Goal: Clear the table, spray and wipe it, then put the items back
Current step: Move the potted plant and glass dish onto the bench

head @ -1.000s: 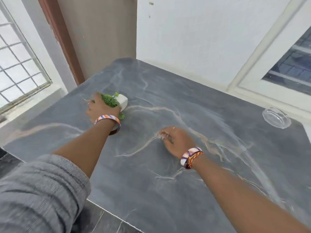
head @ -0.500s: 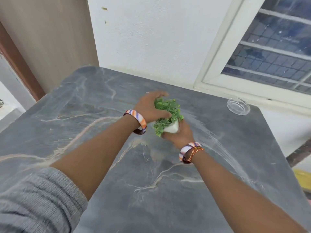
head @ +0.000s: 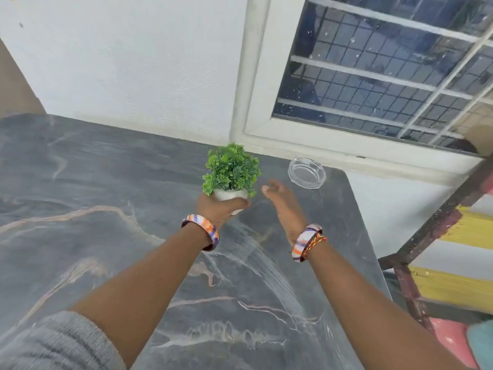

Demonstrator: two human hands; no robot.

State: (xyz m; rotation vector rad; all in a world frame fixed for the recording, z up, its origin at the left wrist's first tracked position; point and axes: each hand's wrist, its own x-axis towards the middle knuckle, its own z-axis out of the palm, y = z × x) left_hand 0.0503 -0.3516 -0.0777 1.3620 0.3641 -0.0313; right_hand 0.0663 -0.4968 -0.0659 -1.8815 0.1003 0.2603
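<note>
A small potted plant [head: 231,170], green foliage in a white pot, is held upright in the left hand [head: 220,209] above the grey marble-patterned table [head: 80,209]. The pot's base is cupped from below and behind; the fingers [head: 241,202] are curled round the lower front of the pot, with the white rim and the foliage standing clear above them. Whether the pot touches the table cannot be told; it appears lifted.

The right hand [head: 282,202] is seen just to the right of the plant, apart from the pot and holding nothing. Its fingers are extended and loosely together, pointing toward the far edge of the table; the fingertips are blurred. A clear glass dish [head: 306,172] is set on the table near the far right corner, just beyond the right hand and not touched by it.

A striped bangle is worn on each wrist; a braided thread is added on the right wrist. A grey sleeve [head: 53,343] is pushed up on the left arm. A white wall and a barred window [head: 373,76] are noted behind the table.
</note>
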